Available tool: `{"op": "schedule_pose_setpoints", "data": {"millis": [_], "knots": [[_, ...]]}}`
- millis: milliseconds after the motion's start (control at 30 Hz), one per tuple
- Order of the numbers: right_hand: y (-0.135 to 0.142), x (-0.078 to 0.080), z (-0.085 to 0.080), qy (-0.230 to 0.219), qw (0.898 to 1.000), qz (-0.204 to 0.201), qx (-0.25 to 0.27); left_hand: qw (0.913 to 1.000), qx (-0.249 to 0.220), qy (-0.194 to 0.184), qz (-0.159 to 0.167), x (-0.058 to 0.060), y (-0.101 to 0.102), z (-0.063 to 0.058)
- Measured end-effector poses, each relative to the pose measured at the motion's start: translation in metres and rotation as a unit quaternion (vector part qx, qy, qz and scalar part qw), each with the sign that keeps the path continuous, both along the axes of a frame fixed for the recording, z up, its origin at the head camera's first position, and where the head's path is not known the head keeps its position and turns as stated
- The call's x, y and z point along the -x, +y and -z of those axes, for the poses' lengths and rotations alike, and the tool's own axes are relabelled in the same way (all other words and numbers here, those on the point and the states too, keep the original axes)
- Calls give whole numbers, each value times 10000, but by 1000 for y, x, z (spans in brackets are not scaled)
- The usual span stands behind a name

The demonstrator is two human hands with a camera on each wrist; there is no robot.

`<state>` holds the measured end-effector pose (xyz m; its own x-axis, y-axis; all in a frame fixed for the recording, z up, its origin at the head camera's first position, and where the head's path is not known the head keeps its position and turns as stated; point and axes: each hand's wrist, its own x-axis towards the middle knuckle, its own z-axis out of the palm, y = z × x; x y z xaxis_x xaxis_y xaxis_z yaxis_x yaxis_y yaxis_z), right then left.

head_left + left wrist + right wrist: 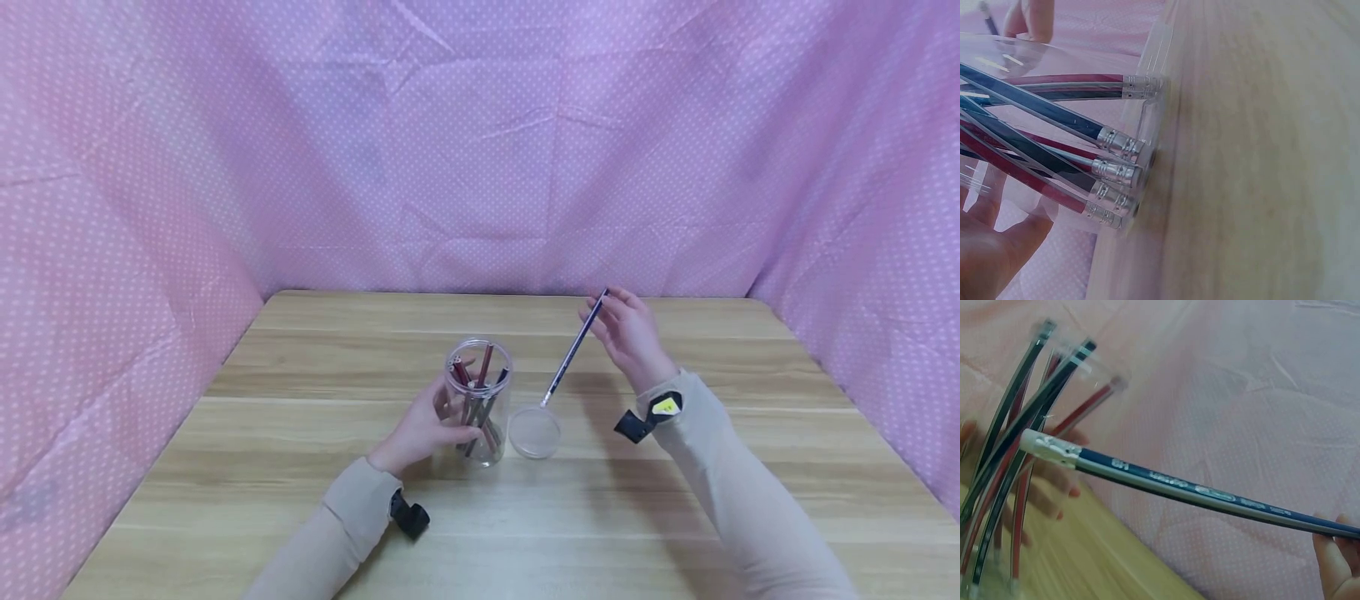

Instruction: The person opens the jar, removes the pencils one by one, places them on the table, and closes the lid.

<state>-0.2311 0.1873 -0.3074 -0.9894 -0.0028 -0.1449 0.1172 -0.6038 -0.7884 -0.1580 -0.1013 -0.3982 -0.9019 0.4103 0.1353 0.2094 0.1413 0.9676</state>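
My left hand [420, 433] grips a clear plastic jar [501, 421] around its side, and the jar stands upright on the table. Inside it lean several dark and red striped pencils [1054, 106], their metal-banded eraser ends down at the bottom in the left wrist view. To the right, my right hand [630, 337] pinches one dark blue pencil [1179, 487] near its upper end and holds it slanting above the table. That pencil's white eraser [1027, 440] points down toward the jar side. Beside the jar lies a clear round lid [535, 432], just below the eraser end in the head view.
A light wood-grain table [337, 367] spreads under both arms. Pink dotted cloth [480, 150] hangs behind it and along both sides. Each wrist wears a black strap with a small black device [409, 517].
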Motion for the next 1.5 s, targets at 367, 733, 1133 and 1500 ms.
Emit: {"op": "schedule_pose_setpoints", "data": {"millis": [367, 733, 1133, 1500], "knots": [[21, -6, 25, 301, 9880, -1053, -1086, 10000, 61, 6, -2, 1, -2, 0], [32, -1, 50, 685, 9610, -1655, -2109, 10000, 45, -24, -48, 1, -2, -2], [26, 7, 79, 387, 9496, -1841, -2506, 10000, 54, -73, -31, 1, -1, 2], [17, 17, 99, 103, 9455, -1950, -2607, 9998, 4, -158, -71, -1, 1, -1]]}}
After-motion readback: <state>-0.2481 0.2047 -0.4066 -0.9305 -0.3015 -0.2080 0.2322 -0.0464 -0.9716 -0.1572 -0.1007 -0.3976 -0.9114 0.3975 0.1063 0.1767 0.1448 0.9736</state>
